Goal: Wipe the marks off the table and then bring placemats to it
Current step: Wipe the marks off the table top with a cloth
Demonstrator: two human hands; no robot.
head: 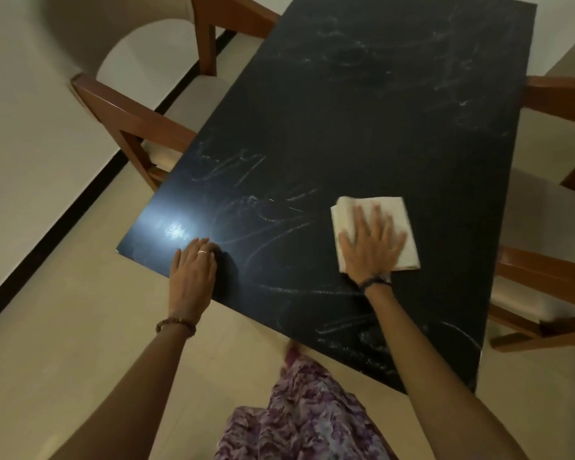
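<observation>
- Risk, our judgement: the folded cloth (pixel 375 232) may only smear the chalky marks (pixel 246 180), or slip from under flat fingers; far marks call for a long reach.
- Right hand (pixel 370 245) spread, pressing the cloth on the table (pixel 362 134).
- Left hand (pixel 193 272) flat, braced at the near edge.
- Marks: pale scribbles across most of the dark top.

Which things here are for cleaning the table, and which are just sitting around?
For the job:
- white cloth, pressed flat under the right hand
- black table with its chalky marks
- left hand, resting on the table's edge

Just sitting around:
- wooden chairs on both sides of the table
</observation>
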